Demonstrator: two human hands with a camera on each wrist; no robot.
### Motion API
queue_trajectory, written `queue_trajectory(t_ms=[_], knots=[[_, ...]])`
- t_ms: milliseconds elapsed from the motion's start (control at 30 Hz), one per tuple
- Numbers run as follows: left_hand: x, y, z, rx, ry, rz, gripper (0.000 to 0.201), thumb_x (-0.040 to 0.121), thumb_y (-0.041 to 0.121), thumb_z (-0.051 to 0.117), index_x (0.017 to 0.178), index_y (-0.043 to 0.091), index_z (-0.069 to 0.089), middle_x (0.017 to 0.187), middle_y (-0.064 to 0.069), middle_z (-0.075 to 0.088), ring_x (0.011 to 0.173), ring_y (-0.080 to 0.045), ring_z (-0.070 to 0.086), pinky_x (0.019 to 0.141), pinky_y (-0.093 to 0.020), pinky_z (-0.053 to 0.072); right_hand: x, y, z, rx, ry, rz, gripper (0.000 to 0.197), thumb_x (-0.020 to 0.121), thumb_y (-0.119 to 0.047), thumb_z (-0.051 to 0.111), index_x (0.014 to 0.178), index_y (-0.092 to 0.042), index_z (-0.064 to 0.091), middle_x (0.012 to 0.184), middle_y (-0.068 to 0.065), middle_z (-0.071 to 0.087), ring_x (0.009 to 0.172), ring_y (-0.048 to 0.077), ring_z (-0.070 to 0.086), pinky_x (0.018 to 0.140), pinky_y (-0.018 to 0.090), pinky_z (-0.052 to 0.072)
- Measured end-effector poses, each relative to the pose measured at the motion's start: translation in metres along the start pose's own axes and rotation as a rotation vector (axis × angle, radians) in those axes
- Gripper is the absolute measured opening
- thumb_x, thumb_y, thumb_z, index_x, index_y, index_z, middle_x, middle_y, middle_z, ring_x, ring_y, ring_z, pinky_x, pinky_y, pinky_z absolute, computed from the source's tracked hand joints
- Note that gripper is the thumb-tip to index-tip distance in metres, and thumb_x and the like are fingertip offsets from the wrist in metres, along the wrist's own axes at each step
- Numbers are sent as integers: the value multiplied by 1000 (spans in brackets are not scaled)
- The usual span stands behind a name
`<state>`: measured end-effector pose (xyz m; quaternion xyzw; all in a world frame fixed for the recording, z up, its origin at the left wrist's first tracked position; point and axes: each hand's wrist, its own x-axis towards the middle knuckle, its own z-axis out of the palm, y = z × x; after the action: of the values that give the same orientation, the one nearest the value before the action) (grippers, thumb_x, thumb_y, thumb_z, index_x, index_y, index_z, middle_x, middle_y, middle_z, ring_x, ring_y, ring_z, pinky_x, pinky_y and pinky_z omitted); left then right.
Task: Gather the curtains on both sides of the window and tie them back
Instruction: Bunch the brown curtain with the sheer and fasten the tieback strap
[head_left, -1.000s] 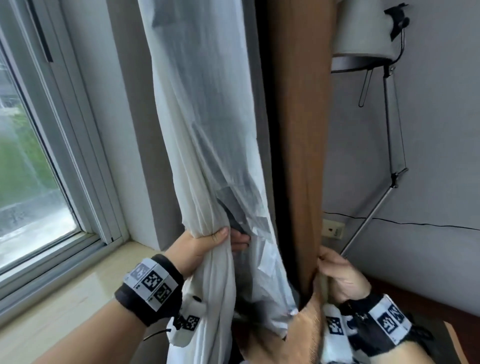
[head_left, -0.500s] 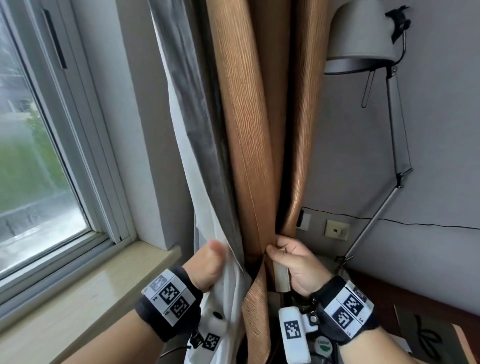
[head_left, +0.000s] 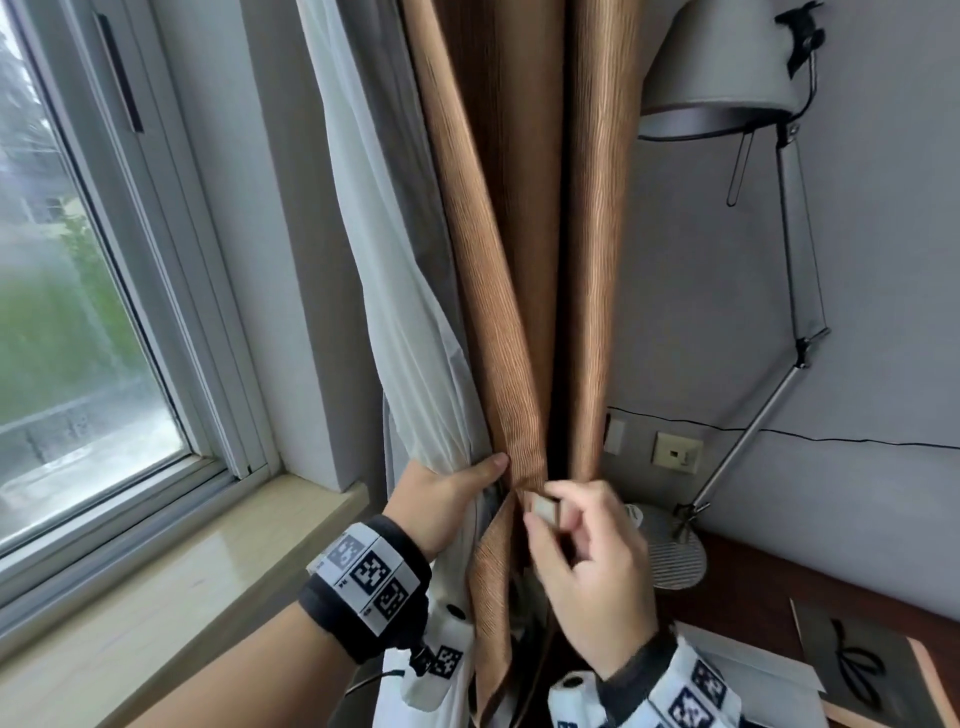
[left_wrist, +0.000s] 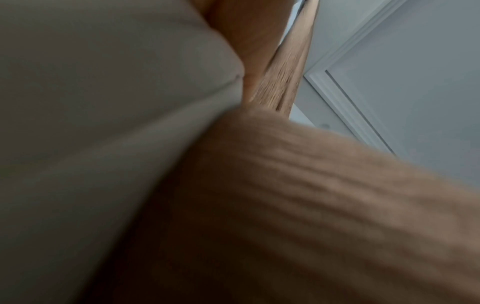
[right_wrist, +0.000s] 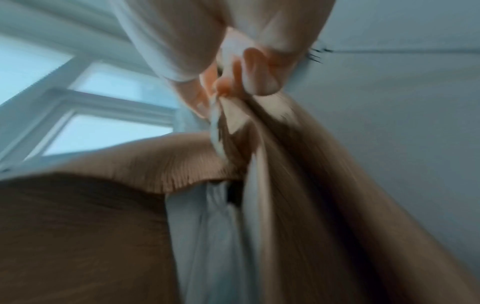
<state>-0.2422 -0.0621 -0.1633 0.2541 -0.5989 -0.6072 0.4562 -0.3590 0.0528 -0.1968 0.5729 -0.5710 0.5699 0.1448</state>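
since the frame half a second back, right hand (head_left: 587, 571) has crossed in front of the brown curtain (head_left: 498, 260) and risen to the gather point. left hand (head_left: 441, 499) has shifted up and now sits level with it. one second back the white sheer curtain (head_left: 395, 312) hung over the brown folds; it now lies to their left.

left hand: thumb lies across the sheer with its tip touching the edge of the brown curtain, gripping the bundle. the other fingers pass behind the fabric and cannot be seen. the left wrist view is filled by pale and brown cloth pressed close.

right hand: thumb and forefinger pinch a short beige strap (head_left: 543, 506), the other fingers curled. the strap end touches the pinched waist of the brown curtain. it appears to be a tie-back, though blur in the right wrist view prevents confirmation.

both curtains are bunched together between the window (head_left: 78, 312) and the grey wall, narrowing at hand height and spreading below. sill (head_left: 182, 597) lies left of the bundle. a desk lamp (head_left: 727, 67) stands on the desk (head_left: 779, 587) to the right, with a wall socket (head_left: 677, 452) near the curtain edge.
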Motion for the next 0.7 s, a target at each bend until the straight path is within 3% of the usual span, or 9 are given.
queue_trajectory(t_ms=[67, 167, 233, 367, 433, 533, 633, 700], knots=[[1, 1, 6, 29, 16, 7, 31, 79, 3, 72, 108, 6, 63, 92, 1, 71, 83, -5, 69, 73, -14, 55, 6, -18, -4, -136, -235, -100, 18, 85, -30, 61, 102, -25, 64, 66, -12, 60, 59, 4, 57, 58, 21, 52], [3, 0, 10, 57, 19, -3, 27, 81, 3, 70, 107, 6, 63, 88, 2, 70, 77, -2, 67, 69, -12, 54, 22, -35, -11, -344, -633, 78, 37, 88, -53, 45, 121, -37, 42, 77, 1, 71, 78, 26, 68, 66, 35, 54], [5, 0, 9, 69, 23, 4, 28, 81, 3, 70, 108, 6, 63, 91, 1, 70, 79, -2, 67, 69, -11, 53, 28, -42, -15, -415, -735, 75, 40, 87, -61, 41, 116, -33, 41, 85, 5, 70, 88, 34, 65, 73, 38, 51], [6, 1, 5, 89, 20, 41, 29, 81, 3, 71, 103, 19, 63, 98, 7, 70, 86, 2, 67, 76, -10, 51, 33, -53, -19, -492, -953, 64, 39, 85, -64, 45, 83, -24, 47, 92, 7, 66, 95, 33, 63, 70, 36, 40], [8, 1, 0, 91, 42, 52, 34, 80, 7, 73, 109, 21, 62, 104, 6, 69, 95, -2, 66, 83, -16, 50, 31, -52, -21, -571, -1034, 69, 44, 85, -64, 46, 85, -21, 57, 95, 6, 66, 96, 31, 62, 69, 35, 36], [13, 1, -8, 108, 84, 53, 37, 81, 4, 71, 114, 17, 59, 107, 4, 67, 100, -7, 63, 87, -20, 48, 27, -43, -21, -602, -1067, 67, 48, 86, -64, 45, 88, -18, 60, 99, 7, 66, 99, 31, 61, 71, 35, 35], [17, 3, -18, 111, 128, 39, 37, 81, 5, 72, 112, 20, 58, 102, 8, 66, 97, -7, 63, 82, -21, 48, 19, -36, -24, -628, -1174, 66, 55, 89, -63, 38, 80, -14, 62, 86, 11, 62, 92, 33, 62, 70, 35, 37], [21, 4, -27, 116, 174, 26, 38, 80, 6, 72, 115, 16, 58, 96, 9, 65, 90, -6, 62, 77, -20, 49, 14, -31, -29, -591, -1251, 110, 54, 88, -63, 37, 68, -17, 57, 72, 6, 53, 83, 33, 61, 71, 36, 42]])
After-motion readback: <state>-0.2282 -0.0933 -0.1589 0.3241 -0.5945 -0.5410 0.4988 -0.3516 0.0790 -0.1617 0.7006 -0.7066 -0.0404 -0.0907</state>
